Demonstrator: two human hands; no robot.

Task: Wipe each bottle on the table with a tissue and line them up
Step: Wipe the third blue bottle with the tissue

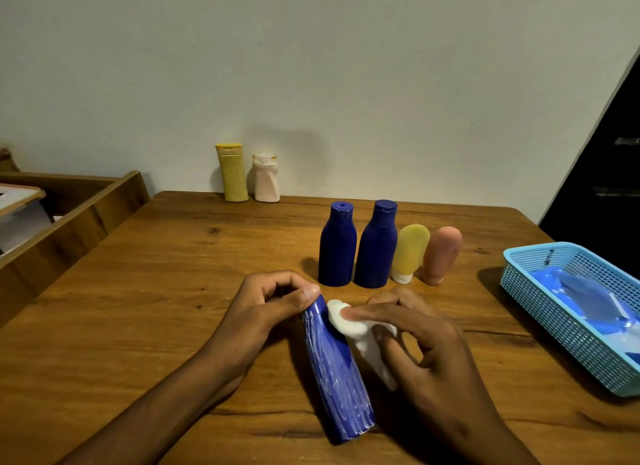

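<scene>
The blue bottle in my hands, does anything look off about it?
Yes. The blue bottle that the left hand holds tilted is streaked with white smears down its side. The right hand presses a tissue near its shoulder.

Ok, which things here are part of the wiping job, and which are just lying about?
Part of the job:
- streaked blue bottle, held by left hand
- tissue, in right hand
- row of four bottles
- two bottles by the wall

Lying about:
- blue basket
- wooden shelf
</scene>
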